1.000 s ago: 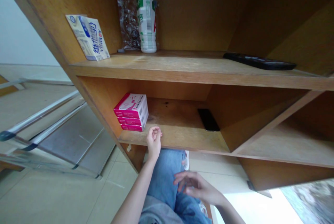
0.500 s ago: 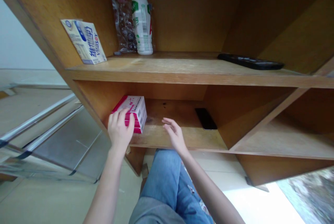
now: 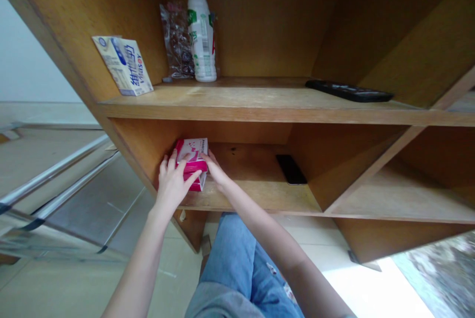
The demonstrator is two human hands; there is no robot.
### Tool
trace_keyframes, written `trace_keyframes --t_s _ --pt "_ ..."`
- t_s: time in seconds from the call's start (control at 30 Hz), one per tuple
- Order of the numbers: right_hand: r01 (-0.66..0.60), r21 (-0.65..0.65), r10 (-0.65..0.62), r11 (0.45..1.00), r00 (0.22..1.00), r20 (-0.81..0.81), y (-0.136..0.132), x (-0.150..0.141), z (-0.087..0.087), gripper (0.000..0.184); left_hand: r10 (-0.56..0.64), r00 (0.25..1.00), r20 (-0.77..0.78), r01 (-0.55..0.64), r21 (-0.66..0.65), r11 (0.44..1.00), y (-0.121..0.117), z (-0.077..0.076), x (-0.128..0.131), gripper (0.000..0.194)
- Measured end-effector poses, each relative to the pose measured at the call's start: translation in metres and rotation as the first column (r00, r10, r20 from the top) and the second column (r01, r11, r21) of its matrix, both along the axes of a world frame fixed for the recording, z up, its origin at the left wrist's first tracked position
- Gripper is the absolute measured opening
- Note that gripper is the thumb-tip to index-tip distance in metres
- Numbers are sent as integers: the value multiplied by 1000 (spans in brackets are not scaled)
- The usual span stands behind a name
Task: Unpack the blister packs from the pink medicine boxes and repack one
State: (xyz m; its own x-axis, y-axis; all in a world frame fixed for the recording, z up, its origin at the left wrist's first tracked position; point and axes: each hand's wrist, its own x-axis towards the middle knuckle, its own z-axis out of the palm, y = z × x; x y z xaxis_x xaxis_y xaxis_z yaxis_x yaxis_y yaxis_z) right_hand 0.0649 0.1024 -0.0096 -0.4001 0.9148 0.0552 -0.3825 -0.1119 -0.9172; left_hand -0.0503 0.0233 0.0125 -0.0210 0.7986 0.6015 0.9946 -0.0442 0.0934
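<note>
Pale cardboard carton (image 3: 122, 66) on the upper wooden shelf (image 3: 260, 103): the blue Chinese characters 维他奶 and the brand Vitasoy were legible. Print on the white plastic bottle (image 3: 201, 36) and magenta-and-white box (image 3: 191, 156) was too small to read.

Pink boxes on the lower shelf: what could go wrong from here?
The pink boxes look loosely stacked, so one might slip from the left hand and right hand. It could drop past the shelf edge to the floor. Moving right might knock the black phone.
</note>
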Motion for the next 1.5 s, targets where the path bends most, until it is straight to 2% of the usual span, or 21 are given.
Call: trace_keyframes --t_s 0.13,0.23,0.37,0.43,0.47,0.5,0.53,0.57,0.63,0.67,0.7,0.77,0.87,1.07,1.17,1.27,1.5 --pt "54 -167 -59 985 998 -23 2 15 3 36 -166 975 145 163 34 986 7 -7 15 50" --pt "131 -181 -147 975 986 -82 2 37 0 31 -241 928 286 228 78 971 10 -8 38 44" --pt "192 -160 -223 968 953 -204 0 77 -13 24 -304 805 510 262 154 953 18 -12 69 52" --pt "224 -168 -258 960 941 -221 -1 97 -20 25 -319 718 619 263 184 947 28 -17 84 57" --pt "243 -166 -276 956 935 -224 0 105 -24 27 -323 651 687 275 184 944 33 -21 91 60" --pt "262 -165 -294 951 930 -220 0 113 -28 30 -319 552 770 301 172 938 39 -25 97 63" --pt "283 -164 -314 945 925 -214 0 119 -31 32 -296 417 859 337 156 928 43 -31 104 65" --pt "299 -160 -328 941 922 -208 0 125 -36 34 -256 247 935 394 144 908 47 -37 109 66" --pt "320 -146 -344 936 918 -199 0 133 -45 37 -176 -75 982 497 190 847 52 -50 118 66" --pt "323 -131 -344 937 919 -191 -1 135 -49 40 -147 -190 971 523 227 821 53 -58 120 68" --pt "321 -114 -337 940 924 -180 -2 137 -54 43 -130 -271 954 533 261 805 53 -65 122 69" --pt "308 -78 -317 948 935 -156 -5 140 -61 52 -113 -349 930 518 293 804 54 -77 123 73" --pt "288 -24 -288 957 948 -136 -7 142 -68 63 -115 -367 923 489 296 820 53 -86 122 77" --pt "262 -2 -262 965 963 -61 -7 142 -68 69 -117 -425 898 463 326 824 54 -89 119 64" --pt "259 0 -259 966 964 -67 -8 141 -67 71 -121 -421 899 451 324 832 55 -91 119 63" --pt "247 22 -244 969 966 -79 -9 140 -66 69 -142 -379 914 435 312 845 56 -93 120 63" --pt "249 68 -243 966 967 -80 -6 140 -67 63 -150 -210 966 411 226 883 56 -94 123 58"
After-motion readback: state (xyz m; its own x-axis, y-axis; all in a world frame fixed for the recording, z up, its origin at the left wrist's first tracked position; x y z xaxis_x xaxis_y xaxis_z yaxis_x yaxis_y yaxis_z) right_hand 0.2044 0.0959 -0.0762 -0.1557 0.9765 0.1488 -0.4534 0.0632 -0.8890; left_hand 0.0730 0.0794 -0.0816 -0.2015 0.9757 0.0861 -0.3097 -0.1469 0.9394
